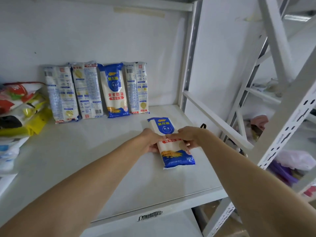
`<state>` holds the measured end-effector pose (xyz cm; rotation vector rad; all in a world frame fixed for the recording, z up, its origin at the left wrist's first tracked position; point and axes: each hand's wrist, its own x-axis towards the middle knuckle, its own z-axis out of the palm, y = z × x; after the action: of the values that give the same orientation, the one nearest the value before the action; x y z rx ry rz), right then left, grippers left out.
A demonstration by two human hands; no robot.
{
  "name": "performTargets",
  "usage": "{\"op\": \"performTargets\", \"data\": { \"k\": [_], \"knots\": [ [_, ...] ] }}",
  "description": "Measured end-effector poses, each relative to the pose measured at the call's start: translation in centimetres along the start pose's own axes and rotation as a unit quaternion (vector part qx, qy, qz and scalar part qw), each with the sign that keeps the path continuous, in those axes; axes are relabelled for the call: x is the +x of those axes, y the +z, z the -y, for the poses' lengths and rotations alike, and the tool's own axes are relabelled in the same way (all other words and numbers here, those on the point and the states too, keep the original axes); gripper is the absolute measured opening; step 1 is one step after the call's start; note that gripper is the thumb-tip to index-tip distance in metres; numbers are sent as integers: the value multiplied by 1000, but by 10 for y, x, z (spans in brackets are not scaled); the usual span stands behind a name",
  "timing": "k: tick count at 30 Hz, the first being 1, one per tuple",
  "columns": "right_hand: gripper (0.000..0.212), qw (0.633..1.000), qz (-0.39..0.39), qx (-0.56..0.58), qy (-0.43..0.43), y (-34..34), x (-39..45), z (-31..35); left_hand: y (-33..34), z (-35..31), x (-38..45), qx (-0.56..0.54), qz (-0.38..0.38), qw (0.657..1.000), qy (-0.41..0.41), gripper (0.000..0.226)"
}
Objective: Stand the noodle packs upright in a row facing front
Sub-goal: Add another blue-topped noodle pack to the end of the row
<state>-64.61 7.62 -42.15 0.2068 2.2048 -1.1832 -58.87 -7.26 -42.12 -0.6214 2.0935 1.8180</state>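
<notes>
A blue and white noodle pack [177,158] lies front side up on the white shelf [77,151], to the right of its middle. My left hand [150,141] grips its left edge and my right hand [189,135] grips its right edge, around the pack's middle. Several more noodle packs lean upright in a row against the back wall. One of them [115,90] shows its blue front. The others [61,94] [88,90] [137,88] show their printed backs, and the rightmost one stands upside down.
Bags in red, yellow and white [20,108] are piled at the shelf's left end. White metal uprights and a diagonal brace [217,120] border the shelf on the right. Beyond them another rack holds mixed goods [290,161].
</notes>
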Motion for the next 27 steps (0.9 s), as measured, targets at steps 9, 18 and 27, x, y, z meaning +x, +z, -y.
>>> {"op": "performTargets", "data": {
  "k": [9, 18, 27],
  "knots": [
    [36, 963, -140, 145, -178, -5, 35, 49, -18, -49, 54, -57, -72, 980, 176, 35],
    [22, 908, -227, 216, -279, -8, 100, 94, -30, -91, 128, -21, -128, 952, 278, 42],
    [20, 893, -271, 208, -294, -20, 145, 121, -30, -114, 178, 16, -155, 935, 317, 43]
  ]
}}
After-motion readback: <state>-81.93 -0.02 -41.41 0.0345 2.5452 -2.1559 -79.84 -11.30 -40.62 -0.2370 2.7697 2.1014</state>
